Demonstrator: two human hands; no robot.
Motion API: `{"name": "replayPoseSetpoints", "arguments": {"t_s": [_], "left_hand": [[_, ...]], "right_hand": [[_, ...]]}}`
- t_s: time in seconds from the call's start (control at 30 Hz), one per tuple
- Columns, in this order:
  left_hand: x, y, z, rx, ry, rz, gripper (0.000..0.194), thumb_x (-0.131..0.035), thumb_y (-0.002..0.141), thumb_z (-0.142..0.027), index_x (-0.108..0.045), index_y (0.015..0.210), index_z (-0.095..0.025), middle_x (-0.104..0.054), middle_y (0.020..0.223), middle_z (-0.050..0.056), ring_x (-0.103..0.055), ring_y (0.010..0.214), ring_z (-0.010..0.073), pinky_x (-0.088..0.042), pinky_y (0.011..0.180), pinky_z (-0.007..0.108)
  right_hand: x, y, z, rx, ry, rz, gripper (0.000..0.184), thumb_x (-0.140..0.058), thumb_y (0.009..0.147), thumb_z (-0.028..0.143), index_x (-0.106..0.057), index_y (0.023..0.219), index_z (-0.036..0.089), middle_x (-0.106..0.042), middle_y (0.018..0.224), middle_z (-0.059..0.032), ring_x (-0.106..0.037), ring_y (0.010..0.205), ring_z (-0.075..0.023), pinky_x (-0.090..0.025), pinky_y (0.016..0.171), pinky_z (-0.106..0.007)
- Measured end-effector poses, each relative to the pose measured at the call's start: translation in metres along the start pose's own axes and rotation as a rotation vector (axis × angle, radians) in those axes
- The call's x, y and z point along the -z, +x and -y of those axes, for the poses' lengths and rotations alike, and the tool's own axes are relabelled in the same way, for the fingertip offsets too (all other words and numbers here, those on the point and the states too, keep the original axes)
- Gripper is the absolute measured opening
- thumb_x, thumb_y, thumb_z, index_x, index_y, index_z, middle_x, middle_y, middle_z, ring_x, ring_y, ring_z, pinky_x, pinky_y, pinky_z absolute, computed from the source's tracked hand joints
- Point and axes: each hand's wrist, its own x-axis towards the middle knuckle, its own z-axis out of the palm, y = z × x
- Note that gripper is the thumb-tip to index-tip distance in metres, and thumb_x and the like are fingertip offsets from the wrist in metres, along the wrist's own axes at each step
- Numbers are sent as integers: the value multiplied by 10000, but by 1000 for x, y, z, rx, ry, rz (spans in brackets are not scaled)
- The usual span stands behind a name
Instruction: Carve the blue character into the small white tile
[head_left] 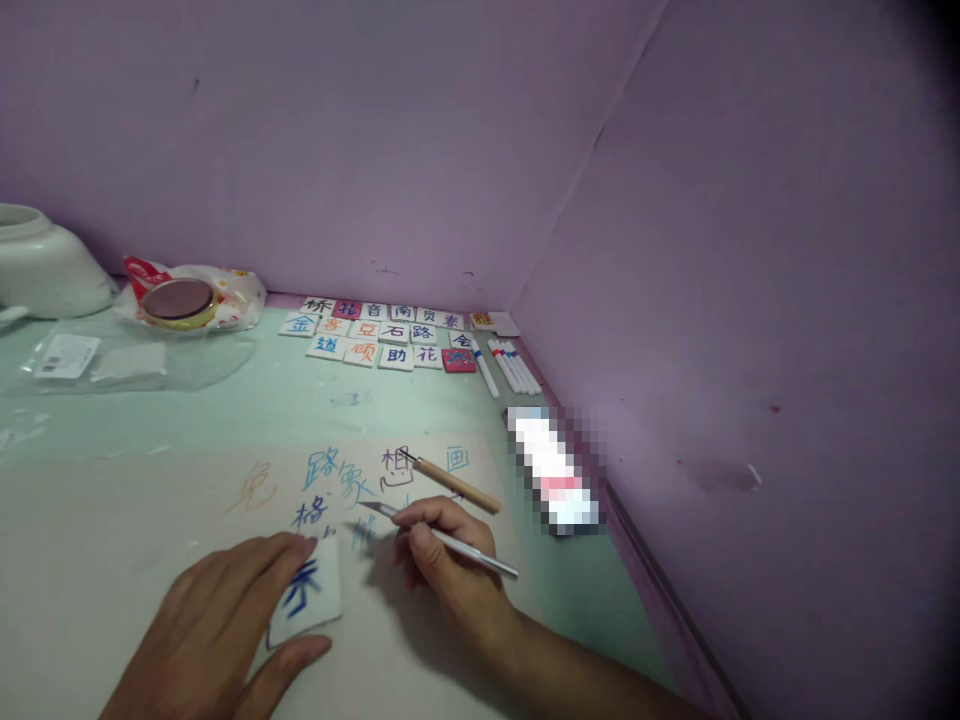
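Note:
My left hand (217, 625) lies at the bottom left with its fingers pressed on a small white tile (311, 592) that bears a blue character. My right hand (442, 565) is closed on a thin metal craft knife (450, 540), its blade tip pointing left just above the tile. A wooden-handled tool (454, 484) lies on the board beyond my right fingers. Under both hands is a pale board (112, 540) marked with blue, orange and purple characters.
Rows of small character tiles (382, 332) lie near the back corner, with several marker pens (514, 366) beside them. A blurred pack (555, 470) sits by the right wall. A tape roll on a bag (180, 298) and a white bowl (41, 262) stand at the back left.

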Motion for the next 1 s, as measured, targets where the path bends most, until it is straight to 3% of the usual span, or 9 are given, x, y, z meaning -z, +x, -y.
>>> {"name": "replayPoseSetpoints", "arguments": {"t_s": [0.27,0.83,1.0], "left_hand": [[-6,3,3,31,61,89,599,-528,841,-576,-454,1301,-199,-612,1187,116,-573,1055,340,-394,912,473],[5,22,-6,-25,56,31,422,-480,882,-476,-535,1195,-197,-591,1063,116,-575,949,310,-419,800,432],[7,25,-8,-34,82,38,406,-490,873,-463,-577,1130,-161,-604,1026,122,-585,918,305,-438,762,419]], "right_hand": [[1,1,-3,14,-52,58,248,-694,778,405,-650,893,189,-625,673,17,-522,539,-81,-413,531,-203],[5,9,-15,81,-112,148,239,-648,821,385,-618,952,188,-652,752,1,-543,548,-78,-449,531,-206],[7,10,-17,166,-135,266,383,-623,851,383,-538,1191,226,-665,1101,-82,-592,599,-75,-498,631,-252]]}}
